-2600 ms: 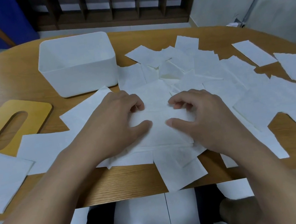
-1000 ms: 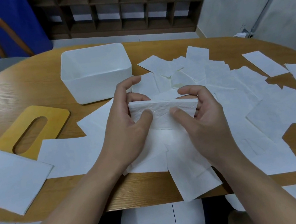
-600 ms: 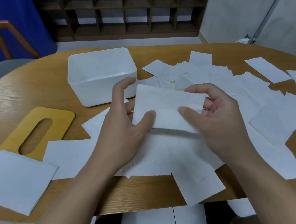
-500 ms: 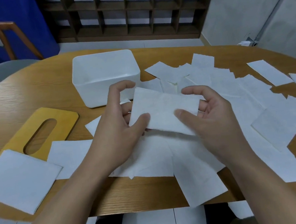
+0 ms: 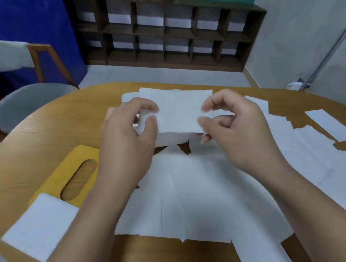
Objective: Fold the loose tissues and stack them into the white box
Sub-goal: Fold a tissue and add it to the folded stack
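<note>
1. Head view, the grip: the left hand [image 5: 125, 141] and the right hand [image 5: 233, 127] each pinch one end of a folded tissue [image 5: 176, 114], thumb on the near face, fingers curled behind. It hangs in the air between them, flat and roughly level.

2. Head view, the target: the white box [image 5: 126, 98] sits toward the far edge of the table [image 5: 27, 154], almost wholly hidden behind the tissue and hands; only a strip of rim and a bit of the near wall show. Whether anything lies inside cannot be told.

3. Head view, the rest: loose tissues [image 5: 198, 193] cover the near edge and the right side of the table. A yellow slotted lid [image 5: 72, 177] lies at the left, a separate tissue [image 5: 41, 225] overlapping its near corner.

4. Judgement: the step in hand looks like lowering the folded tissue into the box. To do it well, keep both pinches even so the fold does not spring open, square the long edges to the box walls, lower it flat, and release both ends together.
</note>
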The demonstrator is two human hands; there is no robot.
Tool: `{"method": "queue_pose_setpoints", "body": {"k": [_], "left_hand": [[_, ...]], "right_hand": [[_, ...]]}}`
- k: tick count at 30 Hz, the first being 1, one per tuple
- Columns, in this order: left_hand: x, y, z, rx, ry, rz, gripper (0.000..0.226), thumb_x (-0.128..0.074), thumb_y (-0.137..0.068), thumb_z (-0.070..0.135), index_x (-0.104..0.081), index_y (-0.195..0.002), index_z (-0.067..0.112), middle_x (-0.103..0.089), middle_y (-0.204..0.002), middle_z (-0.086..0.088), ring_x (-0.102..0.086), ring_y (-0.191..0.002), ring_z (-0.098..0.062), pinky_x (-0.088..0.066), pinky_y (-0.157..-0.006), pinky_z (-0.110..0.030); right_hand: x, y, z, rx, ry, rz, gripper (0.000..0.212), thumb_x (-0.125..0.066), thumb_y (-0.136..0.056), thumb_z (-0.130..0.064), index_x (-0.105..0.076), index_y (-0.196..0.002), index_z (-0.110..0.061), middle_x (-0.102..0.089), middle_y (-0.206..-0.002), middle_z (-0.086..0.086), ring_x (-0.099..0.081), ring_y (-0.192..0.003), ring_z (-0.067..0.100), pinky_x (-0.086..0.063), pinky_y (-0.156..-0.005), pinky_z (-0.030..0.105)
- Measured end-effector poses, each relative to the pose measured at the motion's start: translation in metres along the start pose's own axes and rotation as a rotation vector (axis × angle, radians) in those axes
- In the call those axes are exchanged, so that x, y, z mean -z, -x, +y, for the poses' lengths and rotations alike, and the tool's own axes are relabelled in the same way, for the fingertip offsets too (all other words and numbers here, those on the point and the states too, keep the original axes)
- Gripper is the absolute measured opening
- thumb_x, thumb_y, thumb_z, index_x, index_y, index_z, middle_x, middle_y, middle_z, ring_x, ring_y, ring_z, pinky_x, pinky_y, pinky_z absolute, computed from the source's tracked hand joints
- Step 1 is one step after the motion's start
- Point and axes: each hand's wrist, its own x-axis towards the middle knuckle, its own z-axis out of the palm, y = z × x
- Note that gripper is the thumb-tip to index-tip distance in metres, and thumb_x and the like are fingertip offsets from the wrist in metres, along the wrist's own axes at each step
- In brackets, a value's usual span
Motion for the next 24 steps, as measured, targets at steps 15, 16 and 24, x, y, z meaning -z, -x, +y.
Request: {"method": "queue_pose_setpoints", "body": {"k": [15,16,24], "left_hand": [[-0.012,-0.083,-0.032,0.079,-0.715,-0.223,0.030,-0.052,-0.110,0.031,-0.079,-0.099,0.036,-0.068,-0.085,0.013,-0.041,-0.105,-0.022,-0.026,-0.090,-0.039],[-0.012,-0.091,-0.031,0.090,-0.769,-0.273,0.029,-0.052,-0.110,0.032,-0.079,-0.100,0.037,-0.068,-0.088,0.013,-0.042,-0.106,-0.023,-0.027,-0.091,-0.039],[-0.020,-0.114,-0.035,0.124,-0.994,-0.536,0.021,-0.061,-0.104,0.047,-0.078,-0.111,0.036,-0.065,-0.111,0.008,-0.045,-0.117,-0.027,-0.036,-0.098,-0.041]], "right_hand": [[-0.057,-0.124,-0.004,0.221,0.898,-0.419,0.018,-0.061,-0.097,-0.011,-0.070,-0.089,-0.025,-0.065,-0.083,-0.011,-0.059,-0.087,0.020,-0.024,-0.062,0.017],[-0.059,-0.126,-0.005,0.231,0.926,-0.422,0.020,-0.060,-0.096,-0.010,-0.070,-0.088,-0.025,-0.065,-0.083,-0.010,-0.059,-0.086,0.020,-0.024,-0.060,0.019],[-0.072,-0.135,0.004,0.244,1.021,-0.493,0.029,-0.066,-0.090,-0.006,-0.061,-0.072,-0.028,-0.069,-0.081,-0.006,-0.065,-0.087,0.022,-0.029,-0.057,0.027]]}}
